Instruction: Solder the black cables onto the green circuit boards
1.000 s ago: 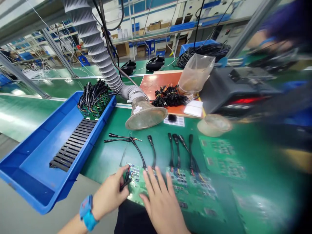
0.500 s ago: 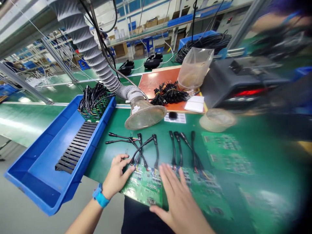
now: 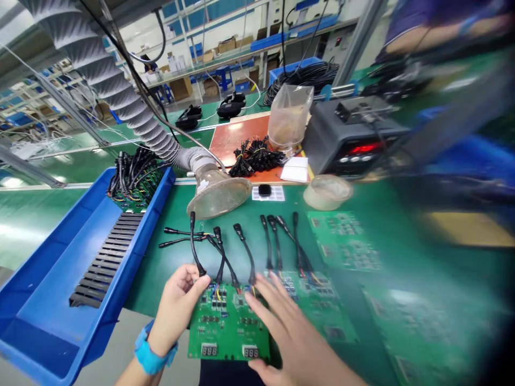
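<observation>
A green circuit board (image 3: 225, 327) with two small digit displays lies at the table's front edge, short black cables rising from its far side. My left hand (image 3: 181, 300), a blue band at the wrist, pinches the base of a black connector cable (image 3: 195, 246) at the board's far left corner. With fingers spread, my right hand (image 3: 285, 327) rests over the board's right side. Beside it a second circuit board (image 3: 325, 311) with black cables lies partly behind that hand. Further boards (image 3: 341, 241) to the right are blurred.
At left stands a blue bin (image 3: 52, 300) with a black slotted rack (image 3: 107, 257) and several wired boards (image 3: 132, 187). A fume extraction hood (image 3: 219, 193) hangs over the table. Behind are cable bundles (image 3: 257, 155), a plastic bag (image 3: 289, 115) and a grey device (image 3: 354, 139). A co-worker's arm (image 3: 430, 37) shows top right.
My left hand has closed on one cable, which now points upright instead of lying across the others. The board has turned to lie squarer to me. The camera view has shifted.
</observation>
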Demonstrator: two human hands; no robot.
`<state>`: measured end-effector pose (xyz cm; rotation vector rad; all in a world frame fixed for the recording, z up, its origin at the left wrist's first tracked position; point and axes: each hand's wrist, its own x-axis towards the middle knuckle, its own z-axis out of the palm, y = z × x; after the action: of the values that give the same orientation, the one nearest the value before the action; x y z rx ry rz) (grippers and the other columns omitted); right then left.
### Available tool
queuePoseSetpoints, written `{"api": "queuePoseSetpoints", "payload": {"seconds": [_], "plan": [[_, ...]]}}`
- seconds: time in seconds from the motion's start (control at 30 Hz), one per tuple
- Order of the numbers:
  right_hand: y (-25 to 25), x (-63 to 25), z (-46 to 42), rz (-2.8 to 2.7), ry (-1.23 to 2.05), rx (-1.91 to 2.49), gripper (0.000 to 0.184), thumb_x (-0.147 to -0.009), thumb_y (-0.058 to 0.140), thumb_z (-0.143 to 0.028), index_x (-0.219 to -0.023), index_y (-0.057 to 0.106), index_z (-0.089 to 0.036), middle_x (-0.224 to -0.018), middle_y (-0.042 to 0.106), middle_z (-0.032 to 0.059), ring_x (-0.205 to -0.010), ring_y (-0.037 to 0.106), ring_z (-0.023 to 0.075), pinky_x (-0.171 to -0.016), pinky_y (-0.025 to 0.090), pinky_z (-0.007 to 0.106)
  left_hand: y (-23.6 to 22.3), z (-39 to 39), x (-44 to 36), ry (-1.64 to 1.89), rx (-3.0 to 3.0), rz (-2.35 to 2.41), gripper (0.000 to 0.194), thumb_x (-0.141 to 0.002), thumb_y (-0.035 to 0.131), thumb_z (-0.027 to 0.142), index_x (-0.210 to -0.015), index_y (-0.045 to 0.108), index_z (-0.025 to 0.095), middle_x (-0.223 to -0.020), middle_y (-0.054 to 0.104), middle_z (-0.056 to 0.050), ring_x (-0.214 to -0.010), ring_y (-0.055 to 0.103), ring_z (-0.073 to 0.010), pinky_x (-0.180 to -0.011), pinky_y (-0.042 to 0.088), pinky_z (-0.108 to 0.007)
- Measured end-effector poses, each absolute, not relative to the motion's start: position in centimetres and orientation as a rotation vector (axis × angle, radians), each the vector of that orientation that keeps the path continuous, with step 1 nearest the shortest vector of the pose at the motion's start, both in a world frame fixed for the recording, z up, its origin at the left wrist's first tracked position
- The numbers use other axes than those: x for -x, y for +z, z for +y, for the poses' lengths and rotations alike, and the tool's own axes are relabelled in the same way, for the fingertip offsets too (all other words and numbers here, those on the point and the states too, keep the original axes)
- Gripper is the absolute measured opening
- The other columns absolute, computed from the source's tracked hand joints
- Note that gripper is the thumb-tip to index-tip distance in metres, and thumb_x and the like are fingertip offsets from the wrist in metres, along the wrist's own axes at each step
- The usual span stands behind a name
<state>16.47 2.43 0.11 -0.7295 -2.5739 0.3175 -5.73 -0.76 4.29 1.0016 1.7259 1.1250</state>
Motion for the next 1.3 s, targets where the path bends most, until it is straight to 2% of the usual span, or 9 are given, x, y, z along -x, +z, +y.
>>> {"api": "queuePoseSetpoints", "payload": {"seconds": [0.13, 0.23, 0.37, 0.63, 0.8, 0.93, 1.03, 1.17, 1.3], "plan": [[1.9, -21.5, 3.7, -2.552, 0.356, 0.748, 0.076, -0.067, 0.058, -0.035, -0.135, 0.025, -0.026, -0.143, 0.016, 0.0063, -0.128, 0.025, 0.0267, -0.095, 0.040, 0.042, 6.8, -0.4, 3.8, 1.017, -1.156, 1.522, 0.026, -0.081, 0.053, 0.040, -0.093, 0.058, 0.017, -0.097, 0.061, -0.007, -0.097, 0.055, -0.0216, -0.081, 0.045, -0.031], [1.6, -25.3, 5.1, -2.593, 0.341, 0.828, 0.070, -0.070, 0.057, -0.035, -0.134, 0.028, -0.029, -0.143, 0.015, 0.0044, -0.127, 0.027, 0.0252, -0.095, 0.041, 0.040, 6.2, -0.4, 2.2, 0.969, -1.340, 1.407, 0.038, -0.086, 0.046, 0.038, -0.121, 0.049, 0.024, -0.134, 0.038, -0.005, -0.125, 0.032, -0.0234, -0.102, 0.031, -0.037], [0.4, -27.9, 7.2, -2.704, 0.315, 0.932, 0.070, -0.068, 0.059, -0.036, -0.132, 0.032, -0.026, -0.143, 0.018, 0.0051, -0.126, 0.029, 0.0230, -0.095, 0.042, 0.038, 2.7, -1.1, -0.3, 0.923, -1.139, 1.324, 0.048, -0.085, 0.046, 0.040, -0.130, 0.038, 0.023, -0.144, 0.021, -0.004, -0.132, 0.017, -0.0218, -0.106, 0.025, -0.038], [0.8, -27.9, 8.2, -2.833, 0.494, 1.068, 0.086, -0.065, 0.061, -0.037, -0.138, 0.016, -0.024, -0.142, 0.019, 0.0055, -0.128, 0.026, 0.0223, -0.100, 0.036, 0.040, 0.9, 0.1, -4.9, 1.124, -0.531, 1.299, 0.079, -0.066, 0.071, 0.037, -0.131, 0.032, 0.015, -0.138, 0.030, -0.016, -0.119, 0.040, -0.0265, -0.095, 0.039, -0.034], [0.1, -28.8, 7.4, -2.780, 0.481, 1.136, 0.086, -0.071, 0.056, -0.044, -0.139, 0.009, -0.021, -0.143, 0.014, 0.0069, -0.129, 0.021, 0.0229, -0.100, 0.035, 0.039, 1.5, 3.4, -7.0, 1.120, -0.552, 1.033, 0.054, -0.054, 0.079, 0.027, -0.100, 0.056, 0.008, -0.099, 0.063, -0.014, -0.091, 0.059, -0.0252, -0.084, 0.044, -0.037], [2.2, -28.9, 8.2, -2.432, 0.416, 1.280, 0.070, -0.080, 0.040, -0.051, -0.139, 0.012, -0.023, -0.142, 0.020, 0.0073, -0.129, 0.023, 0.0237, -0.100, 0.033, 0.043, 2.1, 3.2, -6.6, 1.061, -0.536, 1.066, 0.044, -0.056, 0.076, 0.027, -0.092, 0.059, 0.010, -0.087, 0.065, -0.009, -0.080, 0.060, -0.0224, -0.077, 0.046, -0.035], [5.8, -27.4, 9.3, -2.329, 0.462, 1.020, 0.052, -0.087, 0.020, -0.049, -0.136, 0.023, -0.031, -0.141, 0.024, 0.0000, -0.131, 0.014, 0.0212, -0.106, 0.017, 0.046, 4.1, 1.5, -5.1, 0.922, -0.636, 0.985, 0.038, -0.060, 0.074, 0.028, -0.091, 0.060, 0.010, -0.082, 0.064, -0.007, -0.077, 0.060, -0.0213, -0.073, 0.046, -0.032], [8.5, -23.3, 9.5, -2.534, 0.856, 0.554, 0.065, -0.080, 0.001, -0.062, -0.130, 0.032, -0.036, -0.137, 0.032, -0.0047, -0.131, 0.013, 0.0201, -0.106, 0.006, 0.050, 7.9, -0.4, -2.5, 0.774, -0.939, 0.985, 0.026, -0.063, 0.070, 0.021, -0.085, 0.063, 0.010, -0.085, 0.062, -0.006, -0.077, 0.058, -0.0192, -0.071, 0.045, -0.027], [5.8, -18.6, 6.0, -2.234, 1.663, 0.537, 0.084, -0.076, -0.022, -0.050, -0.125, 0.043, -0.028, -0.125, 0.048, 0.0020, -0.125, 0.031, 0.0146, -0.098, 0.033, 0.040, 9.5, -1.4, -0.7, 0.795, -1.002, 1.044, 0.028, -0.061, 0.072, 0.019, -0.086, 0.065, 0.012, -0.085, 0.062, -0.003, -0.081, 0.057, -0.0194, -0.073, 0.045, -0.025]]}}
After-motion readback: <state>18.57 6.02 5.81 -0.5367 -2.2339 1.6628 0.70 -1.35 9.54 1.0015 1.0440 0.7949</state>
